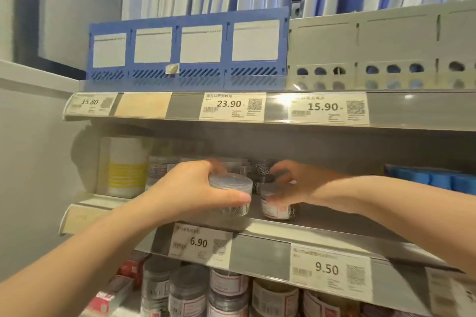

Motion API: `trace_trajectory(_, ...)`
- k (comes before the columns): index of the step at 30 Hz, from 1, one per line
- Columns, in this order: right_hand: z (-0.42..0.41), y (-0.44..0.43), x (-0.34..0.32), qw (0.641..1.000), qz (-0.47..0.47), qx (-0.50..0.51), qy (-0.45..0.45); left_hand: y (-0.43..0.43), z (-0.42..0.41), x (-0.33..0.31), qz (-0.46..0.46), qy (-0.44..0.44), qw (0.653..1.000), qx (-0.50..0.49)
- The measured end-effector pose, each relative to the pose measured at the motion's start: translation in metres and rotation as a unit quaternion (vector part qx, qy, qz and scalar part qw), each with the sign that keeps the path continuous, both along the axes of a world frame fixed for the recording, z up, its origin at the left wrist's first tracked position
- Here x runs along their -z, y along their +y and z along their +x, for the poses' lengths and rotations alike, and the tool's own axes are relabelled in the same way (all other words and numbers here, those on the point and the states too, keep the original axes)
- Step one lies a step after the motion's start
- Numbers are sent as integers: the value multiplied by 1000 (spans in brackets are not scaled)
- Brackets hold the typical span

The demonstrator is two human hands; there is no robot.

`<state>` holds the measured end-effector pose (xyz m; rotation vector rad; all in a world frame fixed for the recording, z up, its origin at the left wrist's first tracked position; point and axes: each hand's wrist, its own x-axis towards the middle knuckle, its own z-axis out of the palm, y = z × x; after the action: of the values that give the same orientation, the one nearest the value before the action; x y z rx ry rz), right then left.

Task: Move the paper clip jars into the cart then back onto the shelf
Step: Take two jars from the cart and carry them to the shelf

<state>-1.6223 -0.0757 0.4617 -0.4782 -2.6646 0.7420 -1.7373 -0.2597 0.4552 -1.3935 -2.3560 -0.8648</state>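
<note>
Down at the bottom edge, the lower jars (188, 288) sat in a blurred row, their labels unreadable to me. Just above, your left hand (190, 188) was wrapped round the clear jar (231, 194), thumb across its front and fingers behind, right at the front lip of the shelf (334, 226) over the 6.90 price tag (199, 242). Whether its base touched the board, I couldn't tell. Beside it, your right hand (296, 183) curled over the top of the labelled jar (277, 207), which stood on the shelf, the grasp hiding its lid. So two jars in hand, both at the shelf, and no cart anywhere in shot. My read: you were either lifting them off or setting them back, and nothing here settled which half you were in. Behind your fingers, the back-row jars (161, 167) were soft and half covered, so no count from me. A white and yellow tub (123, 165) stood left; blue file boxes (188, 46) lined the tier above.
</note>
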Motion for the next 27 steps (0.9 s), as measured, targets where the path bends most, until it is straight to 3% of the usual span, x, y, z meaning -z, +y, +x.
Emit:
trace_trajectory(5, -17, 14, 1, 998, -54, -3, -23, 6, -17, 6, 43, -3, 999, 28)
trace_trajectory(15, -40, 41, 12, 997, -8, 64, 52, 11, -25, 18, 67, 20, 995, 75)
trace_trajectory(27, -48, 42, 24, 992, -6, 51, 118, 9, -26, 24, 108, 0, 991, 80)
